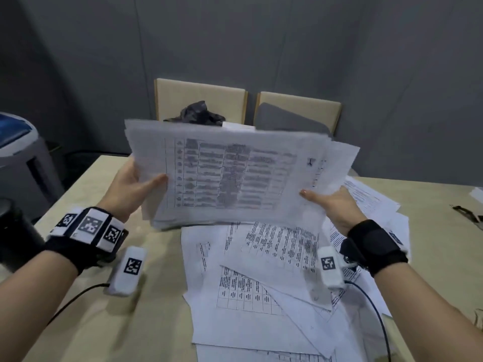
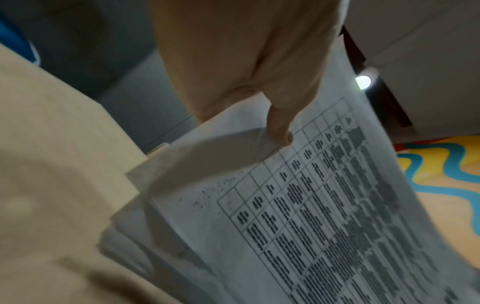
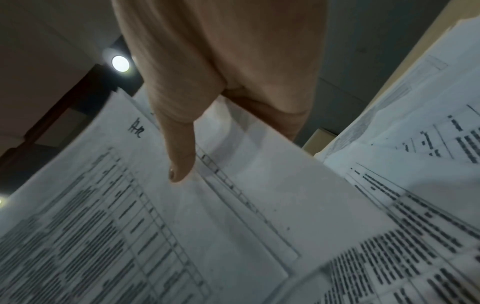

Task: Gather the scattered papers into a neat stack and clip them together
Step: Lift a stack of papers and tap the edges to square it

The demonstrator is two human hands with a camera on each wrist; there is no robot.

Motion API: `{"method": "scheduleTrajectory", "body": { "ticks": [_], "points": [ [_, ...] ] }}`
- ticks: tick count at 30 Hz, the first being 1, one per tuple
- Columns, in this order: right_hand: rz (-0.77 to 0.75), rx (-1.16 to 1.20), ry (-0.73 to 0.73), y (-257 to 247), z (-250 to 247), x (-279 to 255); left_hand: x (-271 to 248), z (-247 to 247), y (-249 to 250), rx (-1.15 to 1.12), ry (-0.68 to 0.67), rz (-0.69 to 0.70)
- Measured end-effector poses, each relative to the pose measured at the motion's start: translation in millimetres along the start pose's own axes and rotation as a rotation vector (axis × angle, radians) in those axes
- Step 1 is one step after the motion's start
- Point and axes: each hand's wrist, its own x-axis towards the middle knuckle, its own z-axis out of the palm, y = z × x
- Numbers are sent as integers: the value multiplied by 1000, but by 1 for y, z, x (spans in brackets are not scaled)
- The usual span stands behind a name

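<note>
A thick bundle of printed papers (image 1: 230,173) is lifted off the table, tilted toward me, its edges uneven. My left hand (image 1: 136,182) grips its left edge, thumb on the top sheet (image 2: 311,205) and fingers behind. My right hand (image 1: 326,202) grips the right edge the same way, its thumb lying on the top sheet (image 3: 207,216). More loose sheets (image 1: 261,270) lie spread and overlapping on the beige table (image 1: 91,309) under the bundle. A dark clip-like object (image 1: 467,212) lies at the table's far right edge.
Two beige chairs (image 1: 198,100) stand behind the table, one with a crumpled black bag (image 1: 198,113), the other with a grey folder (image 1: 290,118). A grey and blue machine (image 1: 18,158) stands at left. Cables trail from both wrists across the table.
</note>
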Motion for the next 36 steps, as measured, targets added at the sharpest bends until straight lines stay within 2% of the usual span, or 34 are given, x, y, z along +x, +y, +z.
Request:
{"method": "scheduleTrajectory", "body": {
  "ticks": [4, 7, 8, 9, 10, 11, 12, 13, 15, 17, 18, 21, 24, 28, 30, 33, 36],
  "points": [
    [11, 20, -17, 7, 6, 0, -9, 6, -22, -38, 48, -104],
    [40, -21, -27, 16, 3, 2, -7, 7, -29, -31, 67, -238],
    [69, 2, -46, 18, 4, 4, -1, 19, -35, 35, 104, -226],
    [92, 19, -49, 18, 8, 5, -2, 25, -33, -4, 151, -273],
    [114, 30, -72, 15, 13, 4, -3, 27, -37, -34, 243, -244],
    [98, 9, -92, 11, 20, 4, -10, 29, -25, -63, 406, -217],
    [61, -23, -100, 6, 27, 5, -10, 37, -13, -42, 395, -189],
    [19, -43, -94, 4, 32, 6, -12, 42, -5, -85, 278, -156],
    [-27, -26, -1, 0, 39, 9, -9, 38, -7, -116, 196, -189],
    [-15, 3, 93, 0, 44, 12, -14, 18, -13, -116, 142, -163],
    [6, 6, 135, 0, 46, 13, -10, 27, -11, -133, 121, -136],
    [10, -17, 199, -3, 52, 15, -10, 33, 1, -128, 120, -87],
    [-29, -19, 199, -13, 56, 12, -6, 33, 5, -173, 199, -12],
    [18, -147, 86, -7, 61, 5, -15, 39, -8, -84, 193, -32],
    [33, -167, 121, -1, 61, 4, -19, 41, -16, -53, 205, -44],
    [37, -65, 178, 1, 68, 7, -19, 42, -21, -74, 269, -62],
    [53, -71, 196, -1, 87, 11, -18, 51, -21, -55, 229, -66]
  ]
}}
